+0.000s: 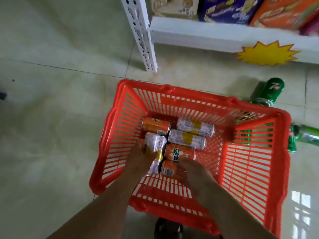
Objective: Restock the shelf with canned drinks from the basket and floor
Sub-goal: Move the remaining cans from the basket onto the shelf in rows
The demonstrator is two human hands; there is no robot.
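The shelf (198,34) stood far right, above the floor (51,118). The red basket (250,161) held six cans. The left hand (139,163) grasped a silver can (155,149); the right hand (193,171) clasped an orange can (168,169). Green cans (271,90) lay on the floor, right of the basket.

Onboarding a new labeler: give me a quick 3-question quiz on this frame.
1. True or false: the basket stands on the shelf.
2. How many cans show inside the basket?
3. The green cans lie: A) in the basket B) on the floor C) on the shelf.

Key:
1. False, it sits on the floor.
2. Six: three orange, three silver. The left hand grips a silver can; the right hand is on an orange can.
3. B.
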